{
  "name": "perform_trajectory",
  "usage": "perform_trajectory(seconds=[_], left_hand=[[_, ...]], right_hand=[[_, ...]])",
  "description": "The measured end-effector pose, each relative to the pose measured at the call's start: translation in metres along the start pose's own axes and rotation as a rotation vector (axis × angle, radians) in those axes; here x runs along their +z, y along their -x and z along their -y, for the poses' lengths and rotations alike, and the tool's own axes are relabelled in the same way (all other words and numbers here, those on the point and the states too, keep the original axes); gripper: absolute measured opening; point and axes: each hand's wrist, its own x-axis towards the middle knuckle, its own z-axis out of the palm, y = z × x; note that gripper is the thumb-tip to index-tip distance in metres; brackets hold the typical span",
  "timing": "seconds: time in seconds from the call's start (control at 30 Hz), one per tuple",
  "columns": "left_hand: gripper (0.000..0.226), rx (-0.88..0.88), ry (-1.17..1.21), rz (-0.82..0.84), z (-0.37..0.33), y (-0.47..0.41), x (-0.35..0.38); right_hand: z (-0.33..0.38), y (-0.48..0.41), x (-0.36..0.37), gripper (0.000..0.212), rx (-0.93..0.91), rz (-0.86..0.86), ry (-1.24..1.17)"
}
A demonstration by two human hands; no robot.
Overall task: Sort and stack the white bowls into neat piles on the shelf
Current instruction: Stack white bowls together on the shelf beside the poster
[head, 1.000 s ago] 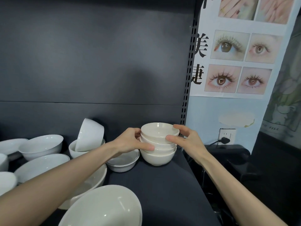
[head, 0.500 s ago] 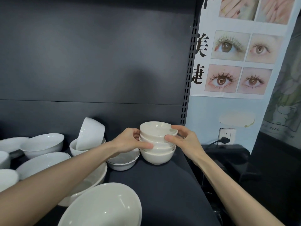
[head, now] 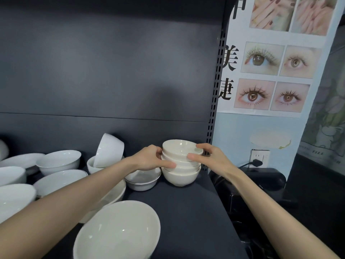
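- Fingertips [head: 169, 165] curled round the stack of small bowls [head: 179, 177]: thumbs on the near side, other fingers wrapped behind the upper rims.
- Opposed grip: left hand [head: 149, 159], right hand [head: 214, 159], one on either side.
- Stack standing at the back right of the shelf [head: 186, 212], just beside a shallow bowl [head: 142, 181].
- Glazed ceramic: probably rigid, slick, chip-prone and heavy when stacked. Safer held low, under the bottom bowl.
- Forearms stretched forward, converging.

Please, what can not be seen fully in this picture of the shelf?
Head view: the count of bowls in the stack; the left hand and right hand cover its sides.
Head view: the large bowl in front is cut off by the bottom edge.
Head view: the bowls at far left are cut off by the left edge.
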Motion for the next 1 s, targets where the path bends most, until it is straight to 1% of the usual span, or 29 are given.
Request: perform_trajectory(seconds=[0.1,0.13,0.2,0.27,0.33,0.4,0.57,0.73,0.87,1.0], left_hand=[[0.051,0.005,-0.22,-0.028,-0.01,0.006,-0.008],[0.047,0.017,-0.295,-0.031,-0.015,0.009,-0.013],[0.05,0.038,-0.455,-0.021,-0.025,0.018,-0.023],[0.053,0.046,-0.588,-0.014,-0.035,0.027,-0.036],[0.053,0.052,-0.659,-0.018,-0.042,0.038,-0.049],[0.054,0.059,-0.679,-0.038,-0.045,0.05,-0.062],[0.054,0.083,-0.748,-0.079,-0.035,0.095,-0.083],[0.052,0.097,-0.749,-0.059,-0.008,0.149,-0.092],[0.05,0.139,-0.704,-0.062,0.023,0.185,-0.092],[0.05,0.141,-0.653,-0.06,0.047,0.21,-0.085]], right_hand=[[0.01,-0.002,-0.01,0.067,-0.033,0.03,0.19],[0.015,-0.003,-0.013,0.064,-0.058,0.029,0.266],[0.03,-0.004,-0.02,0.057,-0.101,0.039,0.434],[0.048,-0.001,-0.024,0.054,-0.119,0.065,0.576],[0.065,0.002,-0.025,0.053,-0.141,0.073,0.66],[0.08,0.009,-0.022,0.051,-0.18,0.06,0.707],[0.106,0.036,0.001,0.049,-0.228,0.021,0.734],[0.124,0.078,0.041,0.048,-0.195,0.044,0.712],[0.129,0.117,0.073,0.047,-0.147,0.03,0.618],[0.126,0.151,0.094,0.056,-0.068,0.065,0.493]])
